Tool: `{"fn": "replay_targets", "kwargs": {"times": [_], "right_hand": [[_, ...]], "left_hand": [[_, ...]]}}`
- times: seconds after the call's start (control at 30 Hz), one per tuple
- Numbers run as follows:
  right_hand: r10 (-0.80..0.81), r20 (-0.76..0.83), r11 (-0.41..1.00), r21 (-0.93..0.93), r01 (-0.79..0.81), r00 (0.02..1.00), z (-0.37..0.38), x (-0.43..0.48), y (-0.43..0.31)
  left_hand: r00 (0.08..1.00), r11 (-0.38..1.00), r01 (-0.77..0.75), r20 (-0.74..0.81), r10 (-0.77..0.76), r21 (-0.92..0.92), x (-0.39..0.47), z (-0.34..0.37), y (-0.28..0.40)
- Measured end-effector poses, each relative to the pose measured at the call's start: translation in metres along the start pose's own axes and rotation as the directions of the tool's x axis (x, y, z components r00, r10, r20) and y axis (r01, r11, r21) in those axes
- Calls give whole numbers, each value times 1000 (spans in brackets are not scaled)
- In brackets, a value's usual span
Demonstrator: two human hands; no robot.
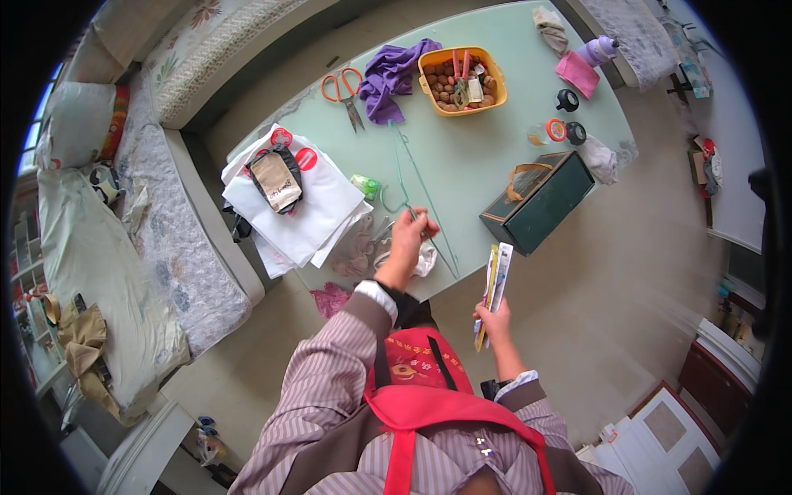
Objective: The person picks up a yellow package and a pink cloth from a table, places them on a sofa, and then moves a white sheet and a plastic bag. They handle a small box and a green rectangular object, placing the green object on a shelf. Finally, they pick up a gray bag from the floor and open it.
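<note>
My left hand (408,241) is closed around a green wire clothes hanger (401,173) near the front edge of the glass-topped table (458,148). The hanger lies over the table, its hook curving to the left. Off that edge, to the right, my right hand (496,320) grips several long narrow packs (495,278), yellow and white, that look like packaged toothbrushes. Crumpled cloths (356,253) lie beside and partly behind my left hand. A green and white packet (365,186) sits a little beyond it.
White bags (328,210) carry a brown packet (276,180) at left. Orange-handled scissors (351,108), a purple cloth (390,77) and a yellow basket of walnuts (442,99) lie at the far side. A dark green box (544,207), a jar (544,132) and a purple bottle (597,51) stand at right.
</note>
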State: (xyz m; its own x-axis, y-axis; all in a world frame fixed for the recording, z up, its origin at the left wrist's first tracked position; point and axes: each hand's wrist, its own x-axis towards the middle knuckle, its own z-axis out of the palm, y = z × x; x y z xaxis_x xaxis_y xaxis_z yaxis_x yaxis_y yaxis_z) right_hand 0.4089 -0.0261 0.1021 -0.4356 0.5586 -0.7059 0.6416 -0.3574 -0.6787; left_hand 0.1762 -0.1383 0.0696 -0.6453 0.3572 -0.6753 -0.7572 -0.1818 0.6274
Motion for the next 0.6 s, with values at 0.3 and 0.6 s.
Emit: {"fn": "replay_targets", "kwargs": {"times": [0.3, 0.6], "right_hand": [[62, 530, 981, 123, -149, 846, 48, -20, -81], [21, 444, 996, 65, -55, 896, 108, -56, -81]], "left_hand": [[994, 994, 109, 37, -108, -32, -126, -35, 13], [998, 999, -7, 55, 9, -46, -125, -45, 26]]}}
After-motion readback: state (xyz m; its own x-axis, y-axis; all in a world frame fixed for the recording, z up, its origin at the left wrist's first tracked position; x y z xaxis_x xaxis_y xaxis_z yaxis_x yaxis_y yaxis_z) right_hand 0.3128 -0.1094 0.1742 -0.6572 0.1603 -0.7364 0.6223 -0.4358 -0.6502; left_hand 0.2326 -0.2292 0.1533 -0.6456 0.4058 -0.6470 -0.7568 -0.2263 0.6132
